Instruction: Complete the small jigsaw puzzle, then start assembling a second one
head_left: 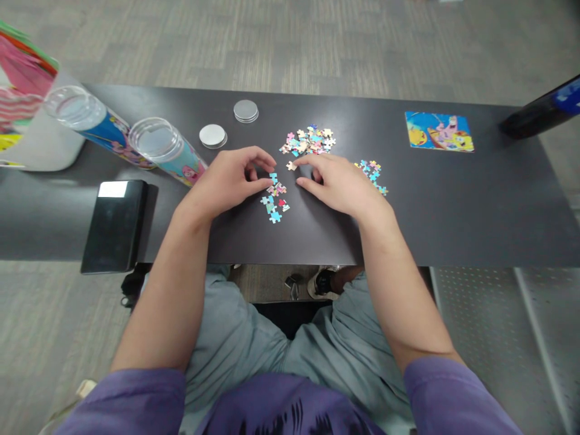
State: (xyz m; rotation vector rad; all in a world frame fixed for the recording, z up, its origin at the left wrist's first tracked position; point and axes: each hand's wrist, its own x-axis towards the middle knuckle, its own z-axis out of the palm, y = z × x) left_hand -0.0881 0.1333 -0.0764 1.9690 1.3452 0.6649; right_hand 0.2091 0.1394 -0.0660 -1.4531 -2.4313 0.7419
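While the left hand (231, 176) curves half-curled beside the blue piece (273, 177), gripping nothing visible, the nearer right hand (338, 182), thumb and forefinger parted, meets the pale piece (290, 166) between both hands; the puzzle pile (310, 142) lies beyond.

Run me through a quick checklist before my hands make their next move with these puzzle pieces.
1. Right hand pinching the lone piece: not ok; a fingertip is at its edge, but the thumb is apart from it.
2. Left hand near the small cluster: ok; the thumb is right by its top piece.
3. Pieces on the right all visible: cannot tell; the right hand may cover some.
4. Picture card face up: ok.
5. Silver discs apart from the pieces: ok.
6. Black box fully on the table: cannot tell; it reaches past the front edge in this view.
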